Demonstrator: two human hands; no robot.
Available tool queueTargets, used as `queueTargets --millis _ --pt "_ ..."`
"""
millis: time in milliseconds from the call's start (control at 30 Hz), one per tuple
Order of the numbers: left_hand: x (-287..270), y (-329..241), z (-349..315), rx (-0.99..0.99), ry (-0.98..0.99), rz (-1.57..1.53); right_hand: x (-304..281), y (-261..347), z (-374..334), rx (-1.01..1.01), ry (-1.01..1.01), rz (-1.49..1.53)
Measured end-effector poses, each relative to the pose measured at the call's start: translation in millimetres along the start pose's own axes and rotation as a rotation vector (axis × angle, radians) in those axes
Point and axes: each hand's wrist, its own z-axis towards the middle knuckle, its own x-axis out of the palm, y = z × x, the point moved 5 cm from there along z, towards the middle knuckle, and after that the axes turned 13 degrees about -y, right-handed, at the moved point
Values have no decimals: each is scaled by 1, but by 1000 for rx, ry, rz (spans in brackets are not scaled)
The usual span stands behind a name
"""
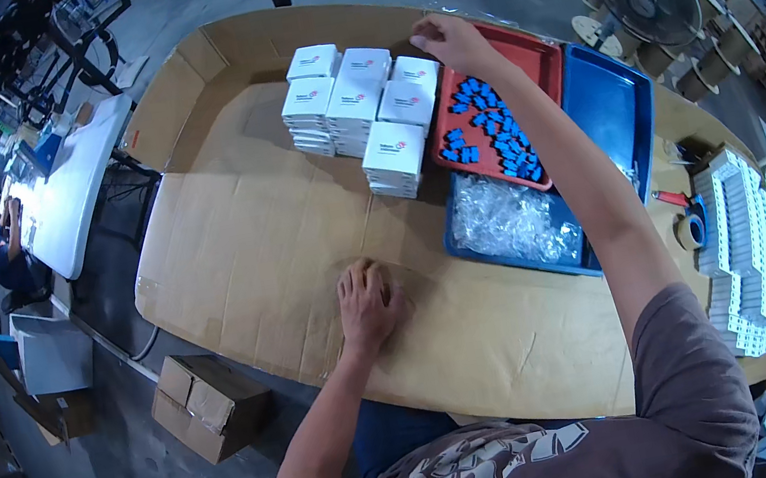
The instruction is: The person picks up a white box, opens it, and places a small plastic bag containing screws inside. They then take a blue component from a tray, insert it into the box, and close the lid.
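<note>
My left hand rests on the brown cardboard tabletop, fingers loosely bent and a little apart, with nothing visible in them. My right arm reaches over the red tray to its far end. There my right hand hovers, fingers bent and drawn together; whatever they hold, if anything, is hidden. Just left of it stand several stacks of flat white boxes with small printed marks. Small blue-and-black parts lie scattered in the red tray. Clear plastic bags fill part of the blue tray below it.
A second blue tray lies right of the red one. Farther right are a tape roll, a red-handled tool and rows of white pieces. Cardboard walls edge the table. Other people sit at far left and lower right.
</note>
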Motion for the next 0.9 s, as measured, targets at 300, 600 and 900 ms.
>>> queueTargets --millis 300,600,900 --pt "10 3 5 -41 1 -8 112 -64 74 65 576 -272" --pt "7 3 8 -50 9 -14 91 -50 81 154 336 -55" --pt "2 0 4 2 -7 -34 -44 73 -19 49 0 792"
